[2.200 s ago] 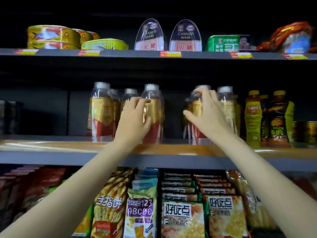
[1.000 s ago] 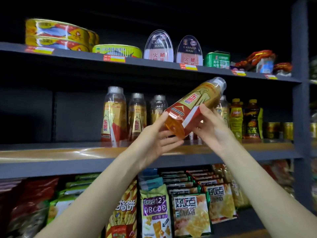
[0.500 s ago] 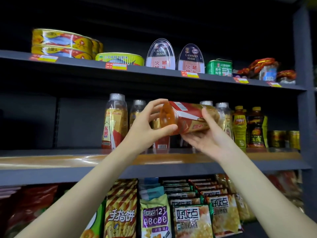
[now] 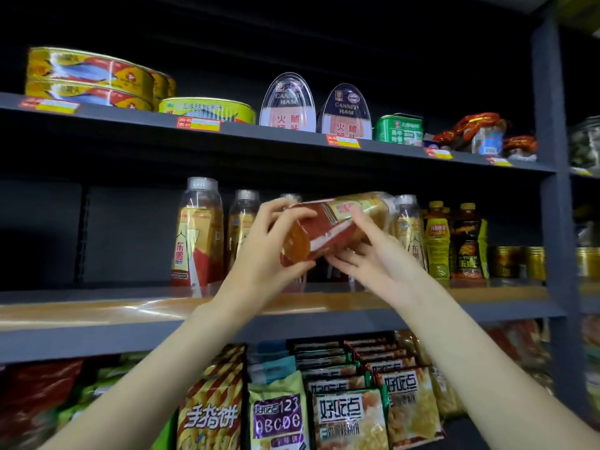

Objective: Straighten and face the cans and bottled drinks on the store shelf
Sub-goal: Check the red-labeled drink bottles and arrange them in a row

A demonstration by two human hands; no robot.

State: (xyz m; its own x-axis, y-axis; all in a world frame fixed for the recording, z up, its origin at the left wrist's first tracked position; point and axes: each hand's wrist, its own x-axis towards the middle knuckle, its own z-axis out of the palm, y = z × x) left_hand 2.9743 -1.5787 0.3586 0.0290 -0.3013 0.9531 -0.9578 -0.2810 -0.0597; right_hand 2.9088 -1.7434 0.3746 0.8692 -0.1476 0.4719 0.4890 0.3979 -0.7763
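A gold-and-red drink bottle [image 4: 328, 227] lies almost level in the air in front of the middle shelf [image 4: 97, 311], its base toward me. My left hand [image 4: 269, 251] grips its base end, thumb below and fingers over the top. My right hand [image 4: 373, 258] holds the bottle's body from the right side and underneath. More bottles of the same kind stand upright on the shelf: one at the left [image 4: 198, 232], one beside it [image 4: 242, 222], another at the right [image 4: 410, 232]. Others are hidden behind my hands.
Yellow [image 4: 436, 241] and dark [image 4: 467, 243] drink bottles and gold cans [image 4: 505, 261] stand at the right of the middle shelf. Fish tins [image 4: 87, 79], canned ham [image 4: 287, 103] and a green tin [image 4: 397, 128] fill the top shelf. Snack bags [image 4: 349, 417] hang below. A grey upright post [image 4: 552, 157] stands right.
Both hands lifted one bottle off the shelf, tipped it from cap-up-right to nearly level and have been turning it. The view has shifted slightly upward.
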